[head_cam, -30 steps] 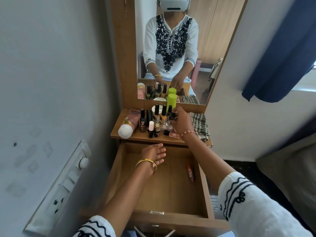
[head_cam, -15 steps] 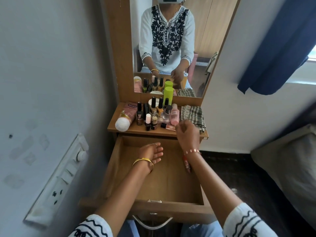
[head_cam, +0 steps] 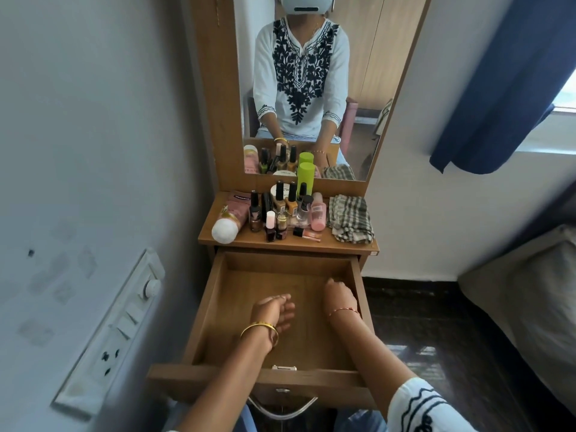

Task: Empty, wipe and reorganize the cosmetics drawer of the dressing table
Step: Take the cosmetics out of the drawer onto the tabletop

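Dressing-table shelf (head_cam: 367,244) holds glass bottles (head_cam: 282,210), fragile and slippery: grasp by body. Drawer (head_cam: 215,294) is pulled out. Left hand (head_cam: 274,310) open, empty; right hand (head_cam: 339,294) curled, contents possibly hidden.

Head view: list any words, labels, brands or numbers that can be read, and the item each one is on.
Nothing reads with certainty.
Pink tube: dark band with pale lettering, too blurred.
White jar lid: a few dark letters, half hidden by bottles, not legible.
Pink bottle: small white sticker, print too small.
Foundation bottles: labels too small.
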Available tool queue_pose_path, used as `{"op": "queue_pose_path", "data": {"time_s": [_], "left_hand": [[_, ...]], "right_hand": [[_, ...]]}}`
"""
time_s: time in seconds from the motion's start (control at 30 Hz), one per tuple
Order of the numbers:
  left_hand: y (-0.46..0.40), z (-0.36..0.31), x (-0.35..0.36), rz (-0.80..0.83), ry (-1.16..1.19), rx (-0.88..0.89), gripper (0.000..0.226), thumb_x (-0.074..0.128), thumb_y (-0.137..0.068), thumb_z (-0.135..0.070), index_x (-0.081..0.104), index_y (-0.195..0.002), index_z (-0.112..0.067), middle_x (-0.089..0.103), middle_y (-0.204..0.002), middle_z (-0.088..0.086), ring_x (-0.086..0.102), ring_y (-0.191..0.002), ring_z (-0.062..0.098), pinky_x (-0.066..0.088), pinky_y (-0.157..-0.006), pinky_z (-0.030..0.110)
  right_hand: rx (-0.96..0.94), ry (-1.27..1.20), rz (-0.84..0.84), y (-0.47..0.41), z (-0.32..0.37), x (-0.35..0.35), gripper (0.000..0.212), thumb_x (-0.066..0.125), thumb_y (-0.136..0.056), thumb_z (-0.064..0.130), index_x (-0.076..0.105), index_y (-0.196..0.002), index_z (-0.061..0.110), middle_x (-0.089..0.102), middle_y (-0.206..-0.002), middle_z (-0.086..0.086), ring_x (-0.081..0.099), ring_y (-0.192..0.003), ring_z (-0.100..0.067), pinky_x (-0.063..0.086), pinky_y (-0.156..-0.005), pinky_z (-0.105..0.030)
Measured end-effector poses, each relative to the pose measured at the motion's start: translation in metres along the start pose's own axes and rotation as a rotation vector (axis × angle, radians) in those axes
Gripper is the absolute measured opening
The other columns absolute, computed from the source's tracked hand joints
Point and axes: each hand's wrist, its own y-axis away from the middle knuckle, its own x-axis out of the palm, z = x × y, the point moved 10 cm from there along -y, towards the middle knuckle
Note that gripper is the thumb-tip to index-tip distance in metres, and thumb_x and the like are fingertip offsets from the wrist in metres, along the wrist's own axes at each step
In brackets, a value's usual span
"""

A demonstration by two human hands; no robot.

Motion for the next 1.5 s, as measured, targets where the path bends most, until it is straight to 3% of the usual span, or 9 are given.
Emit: {"op": "queue_pose_path", "data": {"time_s": [0.17,0.37,0.47,0.7,0.97,1.03,1.13,1.3,1.5], "left_hand": [[-0.004,-0.004,-0.003,-0.022,-0.102,0.047,0.022,0.047,-0.093,-0.012,0.058,-0.075,-0.019,0.059,-0.073,-0.001,0.053,-0.064,0.012,0.039,-0.057,0.023],[-0.008,-0.005,-0.01,-0.096,-0.093,0.079,0.019,0.049,-0.091,-0.011,0.057,-0.074,-0.01,0.052,-0.055,0.001,0.048,-0.042,0.013,0.04,-0.045,0.022],[-0.002,-0.01,-0.008,-0.079,0.05,0.096,0.019,0.047,-0.094,-0.009,0.053,-0.076,-0.011,0.056,-0.066,0.007,0.054,-0.033,0.005,0.046,-0.037,0.018],[0.007,-0.029,-0.022,-0.121,0.267,0.235,0.026,0.052,-0.087,0.007,0.057,-0.111,-0.002,0.06,-0.08,0.004,0.058,-0.067,0.014,0.052,-0.049,0.012],[0.011,-0.04,-0.019,-0.089,0.266,0.328,0.029,0.056,-0.087,0.001,0.059,-0.116,-0.001,0.066,-0.086,0.002,0.066,-0.07,0.009,0.055,-0.059,0.013],[0.014,-0.04,-0.017,-0.075,0.276,0.336,0.026,0.055,-0.089,-0.003,0.06,-0.114,-0.005,0.068,-0.087,0.005,0.068,-0.069,0.01,0.056,-0.06,0.015],[0.015,-0.04,-0.017,-0.096,0.232,0.343,0.024,0.053,-0.09,-0.008,0.06,-0.113,-0.005,0.066,-0.086,0.005,0.063,-0.072,0.016,0.053,-0.055,0.014],[0.01,-0.034,-0.017,-0.102,0.179,0.286,0.017,0.057,-0.087,-0.004,0.062,-0.102,-0.005,0.066,-0.078,0.004,0.06,-0.065,0.013,0.049,-0.049,0.013],[0.011,-0.034,-0.015,-0.095,0.147,0.286,0.011,0.053,-0.089,-0.003,0.063,-0.093,-0.008,0.065,-0.075,0.005,0.06,-0.065,0.012,0.049,-0.05,0.013]], "right_hand": [[-0.041,-0.092,0.045,0.001,0.007,0.006,0.028,0.047,-0.094,0.005,0.052,-0.12,0.009,0.061,-0.117,-0.01,0.061,-0.107,-0.022,0.049,-0.092,-0.032],[-0.084,-1.018,0.177,0.017,0.039,-0.015,0.019,0.053,-0.086,-0.007,0.051,-0.093,0.011,0.057,-0.081,-0.002,0.06,-0.072,-0.011,0.052,-0.055,-0.016],[-0.107,-1.182,0.185,0.025,0.045,-0.025,0.024,0.056,-0.084,-0.009,0.051,-0.085,0.014,0.061,-0.079,-0.004,0.061,-0.069,-0.011,0.049,-0.049,-0.013],[-0.23,-0.773,0.053,0.029,0.045,-0.029,0.027,0.073,-0.075,0.004,0.053,-0.072,0.022,0.062,-0.08,0.004,0.06,-0.08,-0.012,0.048,-0.068,-0.016],[-0.386,-0.401,0.023,0.038,0.065,-0.041,0.025,0.066,-0.082,0.01,0.062,-0.106,0.012,0.065,-0.105,-0.004,0.061,-0.095,-0.016,0.047,-0.076,-0.02],[-0.381,-0.392,0.023,0.035,0.064,-0.043,0.024,0.065,-0.083,0.012,0.061,-0.107,0.011,0.064,-0.108,-0.006,0.061,-0.097,-0.019,0.05,-0.079,-0.024],[-0.293,-0.55,-0.058,0.028,0.051,-0.061,0.023,0.062,-0.086,0.015,0.059,-0.108,0.01,0.063,-0.106,-0.007,0.059,-0.088,-0.015,0.046,-0.065,-0.016],[-0.113,-0.809,-0.361,0.006,0.019,-0.12,0.017,0.064,-0.085,0.012,0.06,-0.101,0.009,0.061,-0.088,-0.002,0.056,-0.078,-0.013,0.039,-0.056,-0.01],[-0.026,-0.672,-0.425,-0.021,0.01,-0.138,0.023,0.06,-0.085,0.006,0.059,-0.108,0.005,0.066,-0.103,-0.012,0.06,-0.09,-0.023,0.05,-0.078,-0.031]]}}
